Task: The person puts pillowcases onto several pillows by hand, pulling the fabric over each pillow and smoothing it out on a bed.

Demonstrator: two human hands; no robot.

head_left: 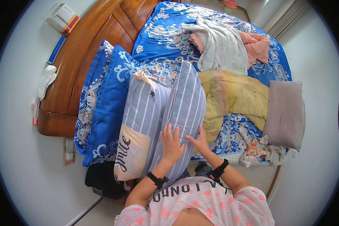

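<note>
A blue-grey pillow with white stripes (185, 96) stands on its edge in front of me. My left hand (172, 145) lies on its near face with fingers spread. My right hand (200, 142) touches the pillow's right side, thumb apart from the fingers. Against its left side leans a second striped pillow (139, 113) with a cream patch and a small dark star. Farther left, two blue floral pillows (111, 101) (92, 98) stand upright in a row by the headboard.
The wooden headboard (90, 56) rises on the left, with boxes (63, 18) on top. On the blue floral bed sheet (169, 34) lie a grey-white cloth (222, 47), a yellow blanket (237, 94), a mauve cushion (285, 115) and crumpled clothes (258, 152). A black item (105, 180) sits below the pillows.
</note>
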